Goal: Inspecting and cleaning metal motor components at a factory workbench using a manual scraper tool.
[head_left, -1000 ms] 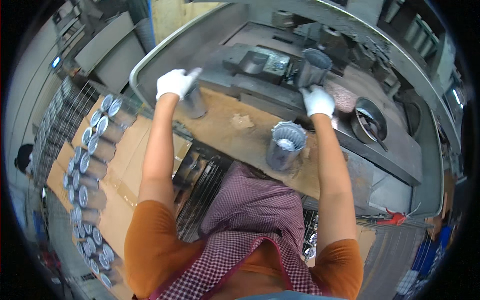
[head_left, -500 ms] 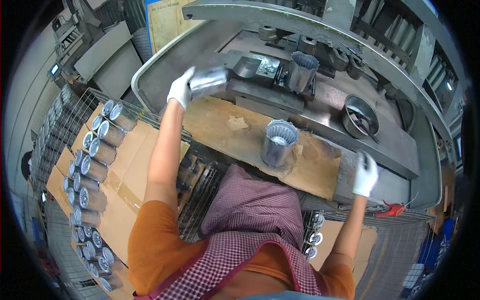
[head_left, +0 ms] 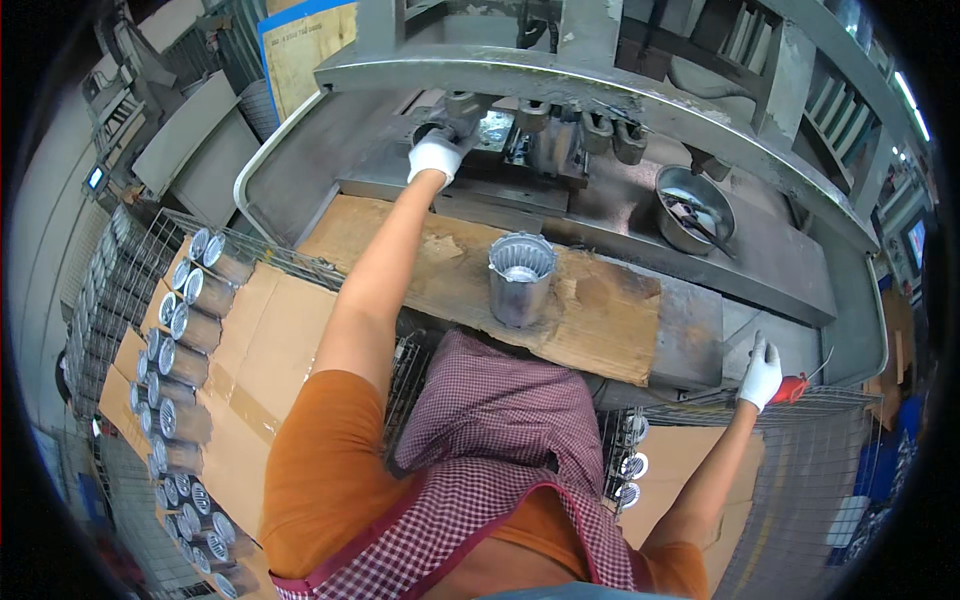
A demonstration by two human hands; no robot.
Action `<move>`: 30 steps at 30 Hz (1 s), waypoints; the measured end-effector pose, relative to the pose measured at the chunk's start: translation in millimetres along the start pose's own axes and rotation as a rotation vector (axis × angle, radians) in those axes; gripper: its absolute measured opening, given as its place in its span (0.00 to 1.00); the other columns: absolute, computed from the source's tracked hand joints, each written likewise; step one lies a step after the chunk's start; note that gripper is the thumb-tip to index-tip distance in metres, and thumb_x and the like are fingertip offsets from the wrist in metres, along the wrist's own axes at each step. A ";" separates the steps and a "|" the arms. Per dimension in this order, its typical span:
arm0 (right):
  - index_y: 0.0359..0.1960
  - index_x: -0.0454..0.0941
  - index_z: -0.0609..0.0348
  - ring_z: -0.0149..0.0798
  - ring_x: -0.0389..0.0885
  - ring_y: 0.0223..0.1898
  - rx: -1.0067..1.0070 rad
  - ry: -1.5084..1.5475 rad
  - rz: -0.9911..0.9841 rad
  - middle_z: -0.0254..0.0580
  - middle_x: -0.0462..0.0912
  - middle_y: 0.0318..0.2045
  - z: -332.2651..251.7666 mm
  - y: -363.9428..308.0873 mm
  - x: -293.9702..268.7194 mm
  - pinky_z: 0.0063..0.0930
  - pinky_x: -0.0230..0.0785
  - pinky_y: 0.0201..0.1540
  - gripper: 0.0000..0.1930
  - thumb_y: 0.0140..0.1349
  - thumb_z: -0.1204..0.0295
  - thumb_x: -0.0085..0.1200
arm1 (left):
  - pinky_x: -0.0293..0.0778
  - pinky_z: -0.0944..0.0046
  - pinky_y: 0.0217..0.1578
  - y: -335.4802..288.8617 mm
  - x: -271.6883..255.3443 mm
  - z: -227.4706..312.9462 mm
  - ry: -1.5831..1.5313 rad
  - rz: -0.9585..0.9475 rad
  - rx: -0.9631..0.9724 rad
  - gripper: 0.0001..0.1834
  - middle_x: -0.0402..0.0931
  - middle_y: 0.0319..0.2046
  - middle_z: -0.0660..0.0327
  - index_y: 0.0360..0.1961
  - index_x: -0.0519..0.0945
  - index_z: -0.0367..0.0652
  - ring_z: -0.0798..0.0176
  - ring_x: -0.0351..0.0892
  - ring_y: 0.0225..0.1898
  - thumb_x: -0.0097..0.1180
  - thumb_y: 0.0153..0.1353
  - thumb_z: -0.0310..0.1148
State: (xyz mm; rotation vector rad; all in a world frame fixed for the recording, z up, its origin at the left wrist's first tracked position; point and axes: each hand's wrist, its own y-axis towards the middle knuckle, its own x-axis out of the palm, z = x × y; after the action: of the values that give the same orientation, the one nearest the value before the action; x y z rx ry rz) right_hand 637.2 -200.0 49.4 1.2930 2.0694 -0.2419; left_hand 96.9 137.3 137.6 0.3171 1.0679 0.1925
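Observation:
My left hand (head_left: 437,160), in a white glove, reaches up to the machine bed. Its fingers are closed on a metal cylinder (head_left: 428,130), mostly hidden by the hand and a machine part above. Far right, my white-gloved right hand (head_left: 762,374) hovers by the basin's front edge, its fingers stretched out. Right beside it is a red-handled tool (head_left: 790,388) with a thin spout; I cannot tell whether they touch. A ribbed metal cup (head_left: 521,282) stands upright on the cardboard strip (head_left: 610,325) in front of me. Another cup (head_left: 553,150) sits in the machine, partly covered.
A steel bowl (head_left: 695,210) holding dark tools stands at the right of the bed. A thick machine beam (head_left: 560,70) crosses above. On the left, several finished-looking metal cups (head_left: 184,420) lie in rows on cardboard (head_left: 260,350) in a wire cage. More cups (head_left: 630,466) lie lower right.
My left hand has carried the metal cylinder from above the cardboard into the machine area. My right hand has moved right and down to beside the red-handled tool. The view has shifted.

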 end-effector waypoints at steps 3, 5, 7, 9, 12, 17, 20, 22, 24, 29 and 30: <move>0.48 0.79 0.68 0.44 0.83 0.43 -0.122 -0.047 0.038 0.52 0.84 0.42 -1.0 1.2 2.9 0.33 0.70 0.49 0.29 0.61 0.50 0.55 | 0.73 0.55 0.47 6.6 -3.5 -0.4 0.186 -0.130 -0.011 0.31 0.81 0.44 0.52 0.43 0.83 0.45 0.48 0.79 0.47 0.52 0.56 0.62; 0.47 0.80 0.66 0.46 0.83 0.44 -0.100 -0.084 0.059 0.53 0.84 0.43 -3.0 4.3 5.5 0.33 0.70 0.49 0.28 0.62 0.50 0.54 | 0.72 0.55 0.47 10.2 2.9 -5.0 0.176 -0.156 -0.019 0.33 0.81 0.44 0.51 0.46 0.82 0.46 0.48 0.78 0.47 0.51 0.55 0.65; 0.47 0.79 0.66 0.47 0.82 0.44 -0.102 -0.116 0.069 0.53 0.84 0.42 -9.2 6.0 5.7 0.33 0.70 0.49 0.28 0.62 0.50 0.54 | 0.73 0.54 0.47 10.4 11.6 -5.5 0.283 -0.049 -0.043 0.33 0.81 0.44 0.51 0.46 0.82 0.47 0.48 0.79 0.48 0.52 0.55 0.65; 0.47 0.79 0.67 0.47 0.82 0.44 -0.110 -0.155 0.073 0.53 0.84 0.42 -12.4 4.1 3.4 0.34 0.70 0.49 0.28 0.62 0.50 0.54 | 0.74 0.54 0.47 13.9 14.2 -9.3 0.304 -0.096 -0.134 0.33 0.80 0.45 0.51 0.47 0.82 0.48 0.49 0.79 0.48 0.53 0.54 0.65; 0.47 0.79 0.66 0.49 0.81 0.40 -0.412 0.032 0.248 0.52 0.82 0.41 -9.8 -7.6 -1.0 0.38 0.71 0.46 0.27 0.57 0.53 0.61 | 0.74 0.53 0.50 -17.0 -1.2 16.1 0.374 -0.105 -0.076 0.35 0.78 0.49 0.53 0.52 0.78 0.50 0.50 0.78 0.51 0.55 0.52 0.64; 0.51 0.75 0.63 0.51 0.79 0.41 -0.585 0.071 0.758 0.52 0.80 0.42 7.9 -25.7 -43.0 0.42 0.71 0.46 0.31 0.51 0.56 0.68 | 0.71 0.50 0.50 -111.3 11.0 8.2 -0.283 0.360 -0.051 0.36 0.76 0.47 0.46 0.57 0.73 0.39 0.49 0.77 0.49 0.57 0.56 0.56; 0.53 0.74 0.62 0.44 0.79 0.45 -0.243 0.244 0.588 0.51 0.78 0.49 58.4 -6.0 -29.6 0.37 0.72 0.48 0.31 0.52 0.58 0.68 | 0.68 0.57 0.58 -160.3 95.8 -20.6 -0.727 0.286 0.238 0.45 0.67 0.58 0.47 0.67 0.52 0.34 0.52 0.72 0.56 0.60 0.48 0.21; 0.57 0.71 0.62 0.39 0.78 0.48 -0.052 0.067 0.490 0.48 0.76 0.54 17.2 -23.3 -39.1 0.33 0.71 0.49 0.31 0.55 0.59 0.66 | 0.69 0.59 0.58 -205.6 79.1 35.2 -1.012 -0.079 0.186 0.51 0.67 0.58 0.47 0.66 0.53 0.34 0.54 0.71 0.57 0.66 0.40 0.28; 0.57 0.71 0.61 0.35 0.80 0.45 -0.305 0.561 0.341 0.43 0.75 0.55 22.0 -20.2 -22.4 0.32 0.73 0.45 0.25 0.61 0.64 0.60 | 0.72 0.59 0.55 -209.8 17.9 99.7 -0.697 -0.270 0.148 0.45 0.75 0.51 0.52 0.58 0.67 0.39 0.55 0.76 0.53 0.73 0.35 0.36; 0.45 0.77 0.61 0.40 0.80 0.40 -0.306 0.073 -0.630 0.45 0.82 0.37 -70.6 -139.2 -10.5 0.32 0.71 0.46 0.25 0.56 0.51 0.58 | 0.73 0.49 0.47 -207.4 27.9 160.4 0.018 -0.262 0.663 0.35 0.75 0.47 0.49 0.52 0.76 0.53 0.46 0.78 0.46 0.64 0.41 0.53; 0.49 0.77 0.60 0.41 0.81 0.39 -0.181 0.016 -0.737 0.46 0.82 0.38 -68.0 -159.8 7.4 0.32 0.71 0.47 0.29 0.55 0.49 0.60 | 0.71 0.48 0.44 -209.5 34.6 168.2 0.099 -0.310 0.696 0.31 0.75 0.44 0.50 0.51 0.77 0.54 0.47 0.78 0.43 0.62 0.42 0.50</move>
State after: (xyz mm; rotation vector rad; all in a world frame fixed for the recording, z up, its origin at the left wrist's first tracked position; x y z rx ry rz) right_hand 468.9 -240.1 65.9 0.3839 2.4387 -0.3518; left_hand 262.0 -75.9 110.9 0.7622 1.2448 -0.4585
